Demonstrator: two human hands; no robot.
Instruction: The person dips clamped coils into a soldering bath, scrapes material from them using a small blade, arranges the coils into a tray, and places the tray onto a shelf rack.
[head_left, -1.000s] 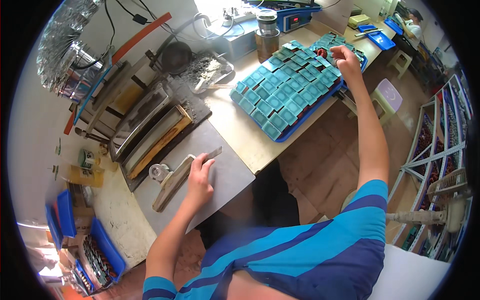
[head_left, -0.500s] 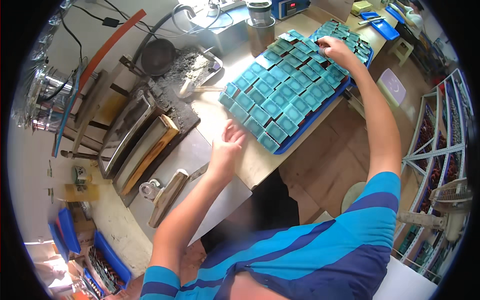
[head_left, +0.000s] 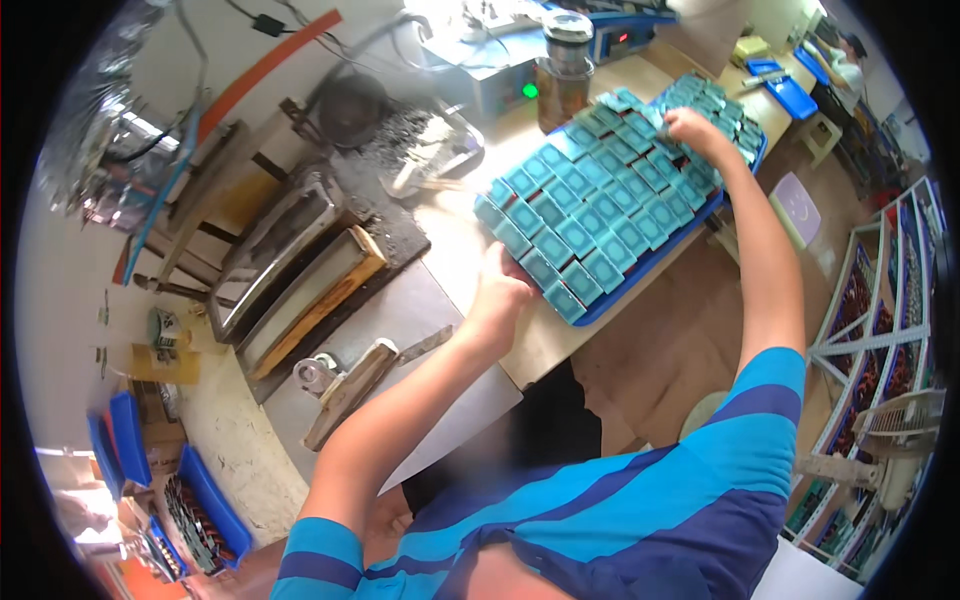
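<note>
Overlapping rows of square teal pieces (head_left: pixel 590 205) cover a blue tray (head_left: pixel 655 262) on the bench. My right hand (head_left: pixel 697 132) reaches over the far part of the rows. Its fingers are pinched together among the pieces, and whatever they hold is too small to make out. My left hand (head_left: pixel 500 300) is at the near left end of the tray, touching or very close to the outermost pieces. Its fingers are bent and partly hidden there, so its grip cannot be told.
A wooden-handled clamp-like tool (head_left: pixel 350 392) lies on a grey sheet (head_left: pixel 440 310) left of the tray. Beyond are wood-edged blocks (head_left: pixel 320 300), a pan of grey powder (head_left: pixel 440 145) and a metal canister (head_left: pixel 565 85). A shelf rack (head_left: pixel 880 330) and a fan (head_left: pixel 895 420) stand right; a person (head_left: pixel 848 72) sits far off.
My left hand has moved right and up to the tray's near left end, its fingers no longer loosely spread. My right hand stays over the far rows. The whole view has shifted slightly.
</note>
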